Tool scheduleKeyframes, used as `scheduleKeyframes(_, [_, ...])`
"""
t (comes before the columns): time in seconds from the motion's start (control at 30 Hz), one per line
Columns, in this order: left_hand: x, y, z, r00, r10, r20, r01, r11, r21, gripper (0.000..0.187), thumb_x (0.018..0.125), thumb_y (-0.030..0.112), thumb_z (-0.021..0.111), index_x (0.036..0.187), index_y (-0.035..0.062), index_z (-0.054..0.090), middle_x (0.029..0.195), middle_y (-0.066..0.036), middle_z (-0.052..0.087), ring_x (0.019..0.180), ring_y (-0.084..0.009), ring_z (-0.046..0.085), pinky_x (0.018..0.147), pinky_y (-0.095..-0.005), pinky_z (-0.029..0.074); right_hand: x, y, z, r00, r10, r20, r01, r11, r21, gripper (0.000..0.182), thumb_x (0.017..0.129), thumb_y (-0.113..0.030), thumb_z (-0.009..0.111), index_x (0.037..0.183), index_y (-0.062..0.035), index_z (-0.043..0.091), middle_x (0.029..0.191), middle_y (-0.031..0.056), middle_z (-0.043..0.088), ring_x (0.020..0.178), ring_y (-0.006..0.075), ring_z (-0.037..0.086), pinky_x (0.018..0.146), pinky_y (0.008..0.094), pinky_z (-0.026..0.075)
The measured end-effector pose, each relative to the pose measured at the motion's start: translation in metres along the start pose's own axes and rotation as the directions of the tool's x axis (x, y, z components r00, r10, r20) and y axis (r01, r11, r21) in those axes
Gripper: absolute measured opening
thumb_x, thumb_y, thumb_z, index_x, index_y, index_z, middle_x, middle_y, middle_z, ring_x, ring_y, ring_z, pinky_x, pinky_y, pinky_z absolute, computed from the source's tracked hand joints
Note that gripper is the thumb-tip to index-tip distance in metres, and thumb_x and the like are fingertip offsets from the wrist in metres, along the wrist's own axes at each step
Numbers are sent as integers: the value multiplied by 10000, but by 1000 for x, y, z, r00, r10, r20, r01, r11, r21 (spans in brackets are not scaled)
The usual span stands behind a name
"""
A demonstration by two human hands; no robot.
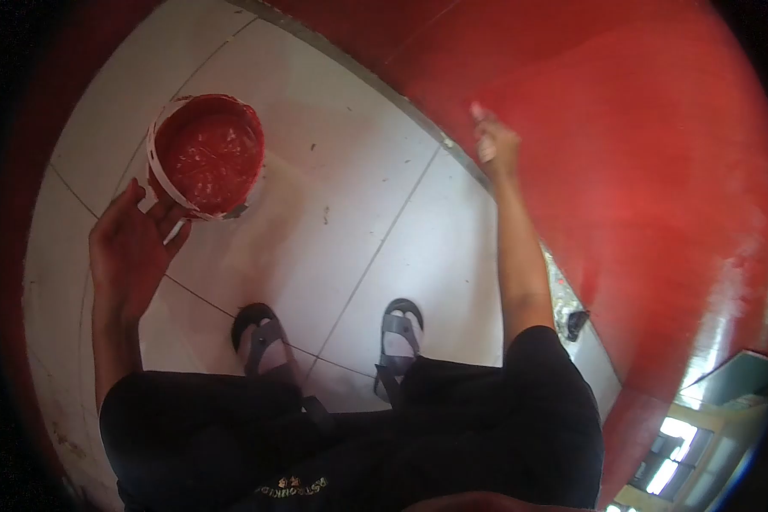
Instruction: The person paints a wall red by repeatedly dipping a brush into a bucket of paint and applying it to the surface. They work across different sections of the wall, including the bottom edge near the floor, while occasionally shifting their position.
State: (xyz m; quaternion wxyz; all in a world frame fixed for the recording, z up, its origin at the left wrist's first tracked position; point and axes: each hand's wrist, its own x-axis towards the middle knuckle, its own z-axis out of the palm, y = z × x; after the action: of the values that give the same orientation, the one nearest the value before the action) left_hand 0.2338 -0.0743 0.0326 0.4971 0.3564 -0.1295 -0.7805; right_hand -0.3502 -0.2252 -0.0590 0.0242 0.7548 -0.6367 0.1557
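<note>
Red paint with pale streaks fills a white-rimmed bucket point(164, 172) at the upper left. My left hand point(135, 243) is at the bucket's near-left rim, the fingers curled on its edge and the thumb raised alongside. On the other side, my right arm reaches forward to a red painted surface point(623, 162). Bent fingers close my right hand point(497, 147) near that surface's lower edge. Something small and pinkish shows at its fingertips; I cannot tell what it is.
Pale floor tiles point(375, 171) with dark joints and small specks lie below. My sandalled feet point(401, 333) stand side by side. A grey strip point(384, 85) runs along the red surface's edge. A small dark object point(577, 324) lies beyond my right elbow. A window point(678, 452) appears at lower right.
</note>
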Motion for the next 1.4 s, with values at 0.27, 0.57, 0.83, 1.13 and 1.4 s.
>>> scheduleKeyframes(0.27, [15,-1,7,986,150,70,-155,986,59,250,1017,300,451,1141,124,578,1270,-102,577,1133,-213,586,1003,-423,440,132,-32,-384,199,-841,-503,151,533,-832,275,837,6,545,1064,-5,700,1030,92,724,826,223,690,810,335,551])
scheduleKeyframes(0.57, [6,8,-9,989,147,26,-148,986,71,226,1014,287,464,1116,125,584,1234,-154,590,1137,-225,567,1038,-410,403,68,1,-214,564,-565,-602,88,766,-637,218,859,-86,599,1027,-162,717,1210,94,680,1121,241,655,852,339,565])
scheduleKeyframes(0.83, [3,1,-3,999,32,-38,-32,999,-3,171,989,286,499,1008,139,584,1128,-152,645,1088,-222,583,981,-383,416,-76,22,73,985,-112,-131,86,978,-191,102,791,-132,634,865,-151,700,1212,105,656,1174,300,584,906,422,522])
scheduleKeyframes(1.13, [12,6,11,996,48,-78,-54,995,-83,169,983,302,504,1029,148,559,1222,-138,593,1098,-231,573,967,-418,435,51,5,-155,962,-194,-194,184,980,-71,101,809,-64,614,709,-74,604,1015,149,708,974,270,697,830,361,557])
scheduleKeyframes(1.4, [9,10,14,975,106,-196,-99,994,48,418,999,330,461,1333,79,470,1227,-95,584,1132,-191,554,1008,-416,403,177,-76,-475,294,-739,-606,105,655,-748,306,877,-115,646,1174,-159,705,803,-16,621,707,69,553,670,202,460])
